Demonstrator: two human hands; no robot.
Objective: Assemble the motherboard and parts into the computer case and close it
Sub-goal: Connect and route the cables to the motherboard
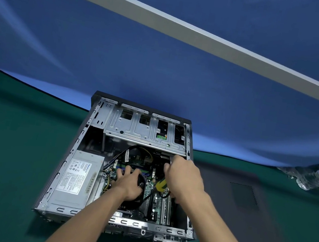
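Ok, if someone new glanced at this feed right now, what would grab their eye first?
Probably the open computer case lying on the green table, both hands inside it. The left hand rests spread on the black fan over the motherboard; the right hand grips a yellow-handled screwdriver near the drive cage. The silver power supply fills the case's left side, and the dark side panel lies flat to the right.

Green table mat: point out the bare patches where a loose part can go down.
Bare green table mat runs left of the open grey computer case, and in front of it. Right is crowded: dark grey side panel, then clear plastic bottles. Both hands fill the case interior.
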